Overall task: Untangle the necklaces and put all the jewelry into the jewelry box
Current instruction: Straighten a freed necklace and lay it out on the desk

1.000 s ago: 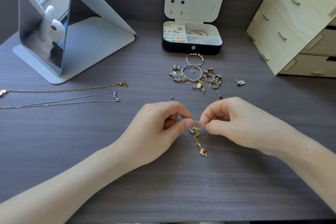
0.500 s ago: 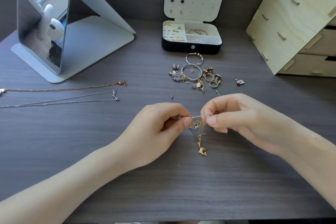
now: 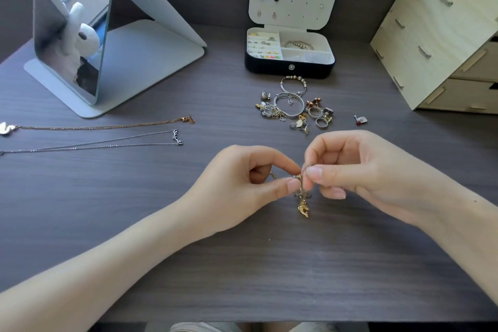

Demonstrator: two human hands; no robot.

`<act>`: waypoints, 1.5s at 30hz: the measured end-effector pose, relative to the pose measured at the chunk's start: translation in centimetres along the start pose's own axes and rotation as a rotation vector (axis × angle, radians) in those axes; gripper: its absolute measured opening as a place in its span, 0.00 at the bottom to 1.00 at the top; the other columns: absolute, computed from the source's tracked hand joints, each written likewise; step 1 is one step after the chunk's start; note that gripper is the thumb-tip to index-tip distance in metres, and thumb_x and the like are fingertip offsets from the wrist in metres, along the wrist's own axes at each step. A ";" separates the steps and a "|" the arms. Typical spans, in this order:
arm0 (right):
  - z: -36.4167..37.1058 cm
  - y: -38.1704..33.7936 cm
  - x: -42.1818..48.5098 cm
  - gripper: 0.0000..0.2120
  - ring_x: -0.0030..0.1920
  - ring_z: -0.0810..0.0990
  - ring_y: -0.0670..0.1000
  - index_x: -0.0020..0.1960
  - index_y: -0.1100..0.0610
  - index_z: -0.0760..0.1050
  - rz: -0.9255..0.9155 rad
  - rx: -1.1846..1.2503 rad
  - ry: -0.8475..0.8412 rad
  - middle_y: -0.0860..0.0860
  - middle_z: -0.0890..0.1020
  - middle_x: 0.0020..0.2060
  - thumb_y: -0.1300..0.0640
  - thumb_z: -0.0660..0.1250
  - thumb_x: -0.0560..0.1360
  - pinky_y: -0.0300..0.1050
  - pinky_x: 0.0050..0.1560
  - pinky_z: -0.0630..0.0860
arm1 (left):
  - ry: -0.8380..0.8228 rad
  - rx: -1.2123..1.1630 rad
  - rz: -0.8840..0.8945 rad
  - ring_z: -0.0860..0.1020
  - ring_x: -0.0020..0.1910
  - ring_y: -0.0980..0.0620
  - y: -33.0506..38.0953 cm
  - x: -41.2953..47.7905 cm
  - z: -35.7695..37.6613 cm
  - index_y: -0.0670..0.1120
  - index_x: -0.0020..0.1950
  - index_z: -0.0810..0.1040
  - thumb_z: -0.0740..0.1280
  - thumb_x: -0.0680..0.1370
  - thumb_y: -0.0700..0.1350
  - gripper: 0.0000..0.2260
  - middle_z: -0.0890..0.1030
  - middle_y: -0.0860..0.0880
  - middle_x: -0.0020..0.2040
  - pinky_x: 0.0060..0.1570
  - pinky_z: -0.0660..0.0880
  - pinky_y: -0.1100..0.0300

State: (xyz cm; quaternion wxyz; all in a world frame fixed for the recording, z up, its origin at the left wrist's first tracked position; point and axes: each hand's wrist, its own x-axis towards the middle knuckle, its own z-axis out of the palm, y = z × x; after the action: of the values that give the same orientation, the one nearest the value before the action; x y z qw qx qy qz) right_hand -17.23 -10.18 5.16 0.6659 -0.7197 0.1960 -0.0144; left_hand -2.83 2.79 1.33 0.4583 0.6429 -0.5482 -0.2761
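Chains come first at the left edge of the frame: a gold necklace [image 3: 102, 125] and a silver necklace [image 3: 94, 143] lie straightened on the surface [image 3: 134, 224], side by side and apart, below the standing mirror [image 3: 67, 35]. They look feather-light and limp. I judge each is best lifted near its clasp or pendant, so the links do not knot again.

Toward lower centre, the left hand [image 3: 242, 183] has thumb and forefinger closed in a pinch on one side of a small tangle [image 3: 301, 192] of fine chain, held just above the surface. A gold pendant [image 3: 304, 210] hangs from its underside. The right hand [image 3: 358, 167] pinches the tangle from the other side, its other fingers [image 3: 332, 193] curled.

Such thin links would be slippery and easily kinked or snapped by a hard tug. Gentle teasing at the loops near the knot seems wiser than pulling the ends.

Above the hands, in upper centre, a loose pile of rings and bangles [image 3: 293, 110] lies just in front of the open jewelry box [image 3: 289, 69], which already has some pieces in its compartments. At upper right stand wooden drawers [image 3: 431, 35].
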 end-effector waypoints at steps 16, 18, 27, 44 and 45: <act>0.7 -1.3 -0.1 0.06 0.23 0.65 0.45 0.38 0.60 0.77 0.099 -0.132 0.104 0.54 0.78 0.28 0.62 0.74 0.69 0.36 0.26 0.61 | -0.015 0.037 -0.040 0.61 0.26 0.57 0.0 -0.2 0.1 0.51 0.35 0.74 0.66 0.69 0.48 0.03 0.63 0.55 0.25 0.28 0.57 0.68; 0.8 -1.4 -0.2 0.06 0.24 0.65 0.45 0.37 0.59 0.77 0.121 -0.151 0.104 0.53 0.78 0.27 0.61 0.73 0.70 0.35 0.24 0.61 | -0.007 0.035 -0.048 0.61 0.26 0.57 0.0 -0.3 0.0 0.51 0.34 0.73 0.65 0.68 0.47 0.03 0.63 0.55 0.26 0.28 0.58 0.68; 1.0 -1.3 -0.4 0.04 0.23 0.65 0.45 0.39 0.60 0.77 0.152 -0.153 0.147 0.53 0.79 0.28 0.63 0.68 0.73 0.38 0.26 0.61 | -0.039 -0.049 -0.078 0.59 0.27 0.55 0.0 -0.2 -0.3 0.47 0.36 0.75 0.66 0.69 0.47 0.05 0.62 0.50 0.28 0.29 0.58 0.64; 1.3 -0.1 -0.5 0.08 0.28 0.70 0.48 0.38 0.61 0.73 0.127 -0.023 0.286 0.54 0.79 0.34 0.67 0.64 0.76 0.38 0.23 0.66 | -0.026 0.039 -0.021 0.59 0.29 0.55 0.0 -0.3 -0.2 0.48 0.34 0.72 0.65 0.67 0.43 0.03 0.61 0.53 0.28 0.30 0.58 0.64; 1.3 -0.1 -0.5 0.08 0.29 0.73 0.48 0.39 0.61 0.73 0.137 -0.016 0.288 0.55 0.80 0.37 0.66 0.63 0.76 0.38 0.24 0.68 | -0.027 0.040 -0.018 0.59 0.29 0.55 0.0 -0.3 -0.2 0.48 0.34 0.72 0.65 0.67 0.43 0.03 0.60 0.53 0.28 0.30 0.57 0.63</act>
State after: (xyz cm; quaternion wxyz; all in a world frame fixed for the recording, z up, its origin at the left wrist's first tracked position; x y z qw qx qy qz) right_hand -17.25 -8.77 5.21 0.6244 -0.7005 0.3382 -0.0705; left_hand -2.68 3.13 1.37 0.4352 0.6531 -0.5540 -0.2778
